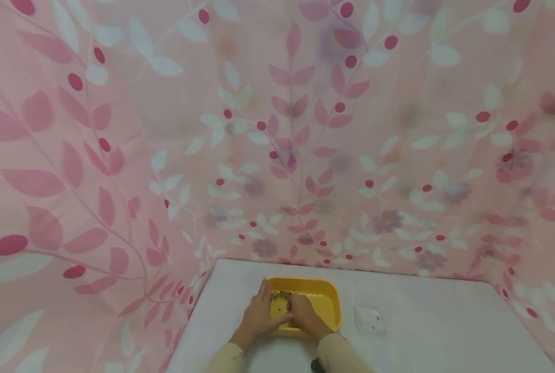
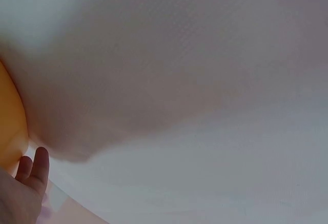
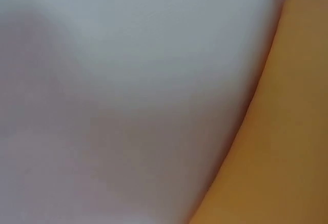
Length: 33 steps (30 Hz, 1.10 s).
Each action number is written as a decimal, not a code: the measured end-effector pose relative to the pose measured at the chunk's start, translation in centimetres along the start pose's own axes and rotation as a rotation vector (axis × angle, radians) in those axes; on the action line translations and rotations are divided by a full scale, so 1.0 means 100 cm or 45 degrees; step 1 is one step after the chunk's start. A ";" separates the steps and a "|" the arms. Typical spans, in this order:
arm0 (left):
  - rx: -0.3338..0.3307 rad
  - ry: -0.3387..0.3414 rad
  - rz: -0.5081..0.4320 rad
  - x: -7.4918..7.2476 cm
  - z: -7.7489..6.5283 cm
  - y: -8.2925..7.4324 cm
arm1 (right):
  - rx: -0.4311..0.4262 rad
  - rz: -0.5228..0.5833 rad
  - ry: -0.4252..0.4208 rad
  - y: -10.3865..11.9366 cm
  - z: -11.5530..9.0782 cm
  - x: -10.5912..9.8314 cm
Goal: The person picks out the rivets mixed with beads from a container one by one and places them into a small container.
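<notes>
A yellow tray (image 1: pixel 329 298) stands on the white table, with several small, shiny, greenish round pieces, like glass marbles (image 1: pixel 281 295), gathered inside near its far left. My left hand (image 1: pixel 257 315) lies along the tray's left side, its fingers extended and its thumb reaching over the near part. In the left wrist view two fingertips of the left hand (image 2: pixel 32 175) show beside the yellow wall. My right hand (image 1: pixel 303 311) reaches into the tray, fingers bent downward close to the marbles. What lies between its fingertips is too small and hidden to make out.
Right of the tray, a clear plastic piece (image 1: pixel 369 319) lies on the white table (image 1: pixel 426 326). A dark object (image 1: pixel 317 366) shows partly beside the right sleeve. Pink floral cloth (image 1: pixel 296 129) hangs behind the table and along its sides.
</notes>
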<state>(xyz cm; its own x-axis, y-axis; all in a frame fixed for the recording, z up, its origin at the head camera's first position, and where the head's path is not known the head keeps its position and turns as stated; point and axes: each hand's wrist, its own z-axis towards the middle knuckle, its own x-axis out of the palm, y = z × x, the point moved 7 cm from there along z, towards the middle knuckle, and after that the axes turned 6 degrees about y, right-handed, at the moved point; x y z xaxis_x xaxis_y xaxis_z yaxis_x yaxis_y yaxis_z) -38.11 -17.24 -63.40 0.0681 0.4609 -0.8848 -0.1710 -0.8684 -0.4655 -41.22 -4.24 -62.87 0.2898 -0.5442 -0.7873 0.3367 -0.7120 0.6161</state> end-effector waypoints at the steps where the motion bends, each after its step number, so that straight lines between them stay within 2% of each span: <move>1: -0.005 -0.004 -0.002 -0.001 0.000 0.001 | -0.010 -0.011 -0.013 0.001 0.000 -0.001; 9: -0.010 -0.006 0.000 -0.008 -0.001 0.001 | -0.147 -0.098 -0.032 0.010 -0.007 -0.007; 15: -0.017 0.000 -0.017 -0.001 0.000 0.001 | -0.029 -0.111 0.131 0.007 -0.015 -0.004; 18: -0.014 0.006 -0.025 0.001 0.000 -0.001 | -0.023 -0.152 0.147 0.004 -0.016 -0.003; 26: 0.040 -0.086 0.018 -0.007 -0.003 -0.006 | -0.095 0.032 0.081 -0.009 -0.014 -0.012; 29: 0.028 -0.071 0.014 -0.006 -0.002 -0.003 | -0.104 0.081 0.067 -0.013 -0.014 -0.019; 33: 0.022 -0.024 -0.013 -0.002 -0.001 -0.001 | -0.058 0.119 0.065 -0.019 -0.018 -0.027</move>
<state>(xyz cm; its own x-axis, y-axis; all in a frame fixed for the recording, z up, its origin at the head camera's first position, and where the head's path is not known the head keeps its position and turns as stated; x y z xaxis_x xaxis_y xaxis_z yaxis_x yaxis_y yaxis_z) -37.95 -17.24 -63.15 0.0514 0.4731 -0.8795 -0.1875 -0.8605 -0.4738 -41.06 -0.65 -61.88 0.3665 -0.5830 -0.7251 0.3465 -0.6377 0.6880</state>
